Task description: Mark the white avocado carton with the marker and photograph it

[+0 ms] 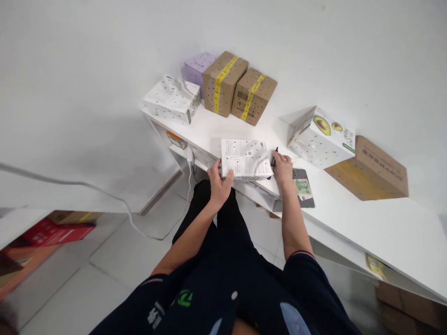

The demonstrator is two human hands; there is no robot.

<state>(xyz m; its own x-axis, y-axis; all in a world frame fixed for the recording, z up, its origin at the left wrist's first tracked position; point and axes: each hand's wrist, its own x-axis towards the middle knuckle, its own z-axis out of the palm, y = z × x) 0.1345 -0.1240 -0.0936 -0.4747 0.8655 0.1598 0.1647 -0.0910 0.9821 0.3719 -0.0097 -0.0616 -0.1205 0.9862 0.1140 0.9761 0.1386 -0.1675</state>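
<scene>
A white printed carton [244, 156] lies near the front edge of the white shelf top, its side with small print and a barcode facing up. My left hand [220, 185] grips its near left corner, thumb on the front and fingers along the left side. Just off the carton's right end, my right hand [283, 168] is closed around a slim black object [274, 160]; its exact kind is hard to make out. Right of that wrist lies a dark flat phone-like item [307, 201] with a green banknote [303, 187] on it.
At the back stand two brown taped boxes [223, 83], a lilac box [195, 67] and a white box [171, 100]. To the right are an avocado-printed box [321, 139] and a brown carton [377, 170]. A white cable [129, 209] hangs across the left side.
</scene>
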